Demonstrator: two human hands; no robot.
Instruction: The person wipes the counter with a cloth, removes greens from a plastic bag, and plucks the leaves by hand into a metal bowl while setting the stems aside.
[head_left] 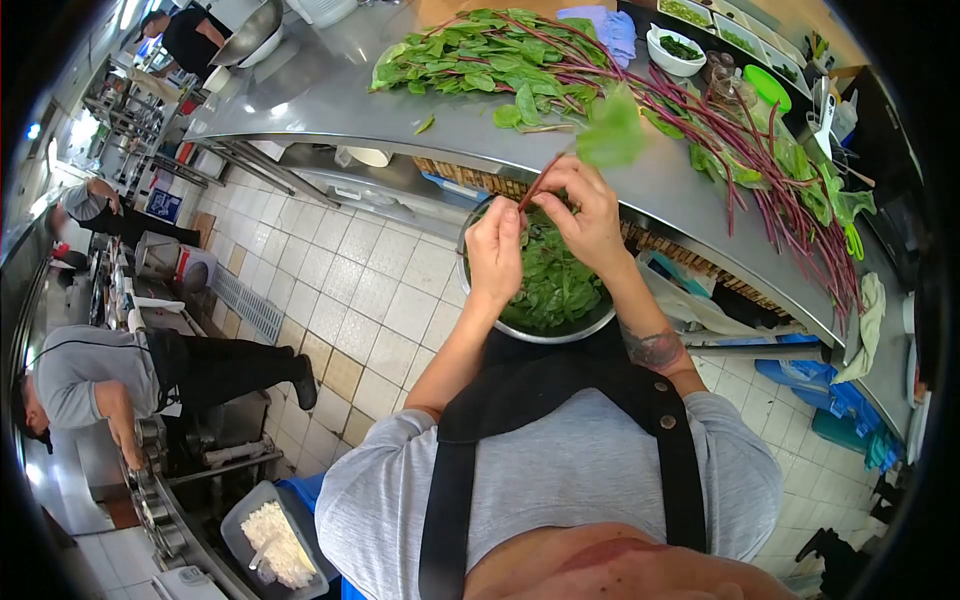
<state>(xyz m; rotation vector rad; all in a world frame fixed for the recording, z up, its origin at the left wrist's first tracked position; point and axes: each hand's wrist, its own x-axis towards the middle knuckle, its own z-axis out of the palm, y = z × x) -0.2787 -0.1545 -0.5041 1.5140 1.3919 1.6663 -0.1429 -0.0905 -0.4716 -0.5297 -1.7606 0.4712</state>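
A reddish stem [540, 182] with a blurred green leaf [612, 130] at its far end is pinched between my two hands. My left hand [496, 245] has its fingers closed on the stem's lower end, and my right hand [580, 212] grips it just beside. Beneath both hands is a round metal bowl [560, 338] holding loose green leaves [555, 285], partly hidden by my hands. On the steel counter [300, 95] ahead lies a large heap of leafy greens [490, 60], its long red stems [765, 185] spreading to the right.
A white bowl of chopped greens [676, 52], a bright green lid [767, 88] and a blue cloth [605, 30] are on the counter. Co-workers stand at the left, one in grey [95, 375] near a stove. A tub of white food [275, 540] sits lower left.
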